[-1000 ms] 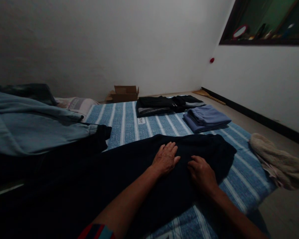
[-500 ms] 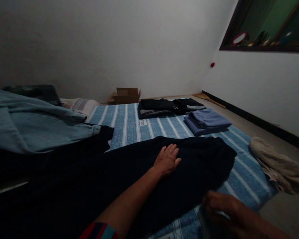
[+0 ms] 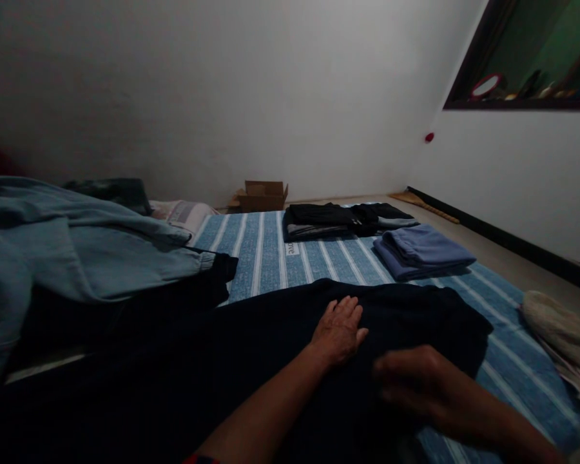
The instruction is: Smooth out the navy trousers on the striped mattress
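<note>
Long dark navy trousers (image 3: 270, 328) lie spread across the blue striped bed cover, with what looks like a gathered waist end at the right. My left hand (image 3: 338, 328) rests flat on them, fingers stretched out and palm down. To its right, my right hand (image 3: 415, 380) is slightly blurred, with curled fingers pinching dark cloth of the trousers near their front edge. The fingertips are partly hidden in shadow. Light blue denim clothing (image 3: 101, 245) lies to the left, over more dark cloth.
Folded black clothes (image 3: 319, 216) and a folded blue-purple garment (image 3: 420, 251) sit farther back on the striped cover (image 3: 265, 251). A beige knitted item (image 3: 560, 328) lies at the right edge. Behind are an open cardboard box (image 3: 263, 196) and the wall.
My right hand has moved left and inward over the trousers, bringing dark cloth with it. My left hand stays flat on them. The view has shifted a little to the left.
</note>
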Tool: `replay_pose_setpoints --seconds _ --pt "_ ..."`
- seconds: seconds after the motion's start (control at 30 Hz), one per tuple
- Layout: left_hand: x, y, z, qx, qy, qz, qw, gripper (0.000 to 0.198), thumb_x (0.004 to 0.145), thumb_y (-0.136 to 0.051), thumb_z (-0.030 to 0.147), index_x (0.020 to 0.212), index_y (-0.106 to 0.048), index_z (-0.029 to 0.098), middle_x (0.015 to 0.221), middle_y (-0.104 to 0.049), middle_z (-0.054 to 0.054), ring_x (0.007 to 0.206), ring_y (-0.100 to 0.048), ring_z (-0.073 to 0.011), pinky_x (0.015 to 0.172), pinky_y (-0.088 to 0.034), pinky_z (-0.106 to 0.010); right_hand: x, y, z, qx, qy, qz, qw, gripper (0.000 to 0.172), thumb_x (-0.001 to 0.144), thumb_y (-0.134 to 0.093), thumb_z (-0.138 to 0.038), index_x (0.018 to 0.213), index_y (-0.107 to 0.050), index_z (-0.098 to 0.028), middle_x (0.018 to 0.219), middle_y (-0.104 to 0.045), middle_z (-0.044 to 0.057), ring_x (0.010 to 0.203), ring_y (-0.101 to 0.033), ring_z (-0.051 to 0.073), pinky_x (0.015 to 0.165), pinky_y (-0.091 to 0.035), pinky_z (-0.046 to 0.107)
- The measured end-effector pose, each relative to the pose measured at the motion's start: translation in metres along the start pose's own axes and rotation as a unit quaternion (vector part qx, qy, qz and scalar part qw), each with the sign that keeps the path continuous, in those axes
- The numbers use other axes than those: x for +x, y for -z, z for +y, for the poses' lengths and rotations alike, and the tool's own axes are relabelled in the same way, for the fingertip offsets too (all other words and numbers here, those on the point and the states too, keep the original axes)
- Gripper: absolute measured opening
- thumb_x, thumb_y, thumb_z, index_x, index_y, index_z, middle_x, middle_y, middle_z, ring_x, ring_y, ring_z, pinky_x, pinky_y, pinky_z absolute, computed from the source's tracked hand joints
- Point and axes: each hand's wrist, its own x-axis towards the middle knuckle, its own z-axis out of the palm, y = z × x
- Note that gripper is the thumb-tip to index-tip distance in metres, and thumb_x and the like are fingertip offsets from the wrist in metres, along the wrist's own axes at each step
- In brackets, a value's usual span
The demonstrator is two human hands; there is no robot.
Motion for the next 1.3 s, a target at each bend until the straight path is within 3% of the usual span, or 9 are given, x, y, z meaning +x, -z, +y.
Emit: replay_pose_setpoints --seconds 0.07,0.17,0.23,0.4,0.57,0.83,1.07,1.3 --pt "0.001 -0.001 0.000 0.007 -0.013 -0.006 1.000 0.047 0.093 -0.041 0.037 0.135 -0.042 0.016 0.145 -0.040 -0.011 0.137 -0.027 -0.0250 0.112 -0.022 -0.045 0.053 0.007 0.000 0.024 0.048 0.021 0.998 0.019 0.085 -0.050 -0.025 0.074 -0.064 -0.019 0.071 -0.063 -0.001 0.064 -0.057 0.013 0.059 -0.043 0.022" --pt "0.001 -0.003 0.000 0.011 -0.009 -0.008 1.000 0.045 0.092 -0.043 0.039 0.131 -0.046 0.017 0.139 -0.047 -0.011 0.134 -0.033 -0.0260 0.111 -0.024 -0.046 0.132 0.017 0.006 0.007 -0.007 0.115 0.993 0.011 0.076 -0.055 -0.020 0.070 -0.064 -0.018 0.064 -0.062 -0.001 0.063 -0.058 0.014 0.058 -0.042 0.022" --pt "0.000 -0.003 0.001 0.002 0.008 0.000 1.000 0.048 0.093 -0.040 0.042 0.132 -0.044 0.016 0.143 -0.043 -0.012 0.135 -0.031 -0.0262 0.111 -0.025 -0.047 0.173 0.021 0.016 0.000 -0.030 0.151 0.988 0.014 0.077 -0.051 -0.019 0.074 -0.065 -0.016 0.062 -0.062 0.000 0.060 -0.058 0.014 0.059 -0.042 0.023" --pt "-0.005 -0.004 0.003 -0.031 0.007 0.004 0.999 0.053 0.094 -0.036 0.044 0.137 -0.039 0.014 0.148 -0.034 -0.012 0.138 -0.026 -0.0255 0.113 -0.022 -0.047 0.227 0.023 0.045 -0.008 -0.076 0.140 0.987 0.017 0.075 -0.055 -0.027 0.067 -0.065 -0.015 0.050 -0.059 0.001 0.049 -0.055 0.013 0.052 -0.040 0.023" --pt "-0.011 0.000 0.004 -0.042 0.007 0.008 0.999 0.056 0.095 -0.033 0.042 0.144 -0.028 0.015 0.150 -0.031 -0.011 0.140 -0.021 -0.0245 0.114 -0.020 -0.045 0.236 0.011 0.059 -0.017 -0.078 0.064 0.995 0.025 0.073 -0.062 -0.038 0.063 -0.065 -0.015 0.050 -0.058 -0.001 0.049 -0.051 0.011 0.048 -0.034 0.022" --pt "-0.012 0.007 0.006 -0.058 0.002 0.012 0.998 0.056 0.096 -0.030 0.041 0.146 -0.023 0.016 0.153 -0.023 -0.008 0.141 -0.016 -0.0234 0.116 -0.017 -0.044 0.221 0.011 0.066 -0.045 -0.078 -0.009 0.996 0.031 0.072 -0.062 -0.047 0.068 -0.068 -0.016 0.058 -0.063 0.001 0.055 -0.055 0.014 0.048 -0.035 0.023" --pt "-0.010 0.005 0.006 -0.051 -0.004 0.009 0.999 0.055 0.096 -0.032 0.039 0.144 -0.028 0.013 0.147 -0.036 -0.012 0.139 -0.022 -0.0230 0.116 -0.015 -0.043 0.218 0.009 0.051 -0.111 -0.050 -0.017 0.992 0.016 0.069 -0.062 -0.028 0.079 -0.071 -0.020 0.071 -0.068 0.002 0.065 -0.061 0.016 0.055 -0.039 0.024" --pt "-0.008 0.012 0.007 -0.054 -0.024 0.032 0.998 0.052 0.095 -0.037 0.038 0.144 -0.028 0.022 0.146 -0.039 -0.005 0.137 -0.026 -0.0222 0.115 -0.018 -0.041 0.214 0.006 0.042 -0.213 -0.037 0.008 0.976 0.022 0.068 -0.054 -0.016 0.081 -0.072 -0.021 0.078 -0.070 0.006 0.077 -0.063 0.021 0.062 -0.038 0.027"
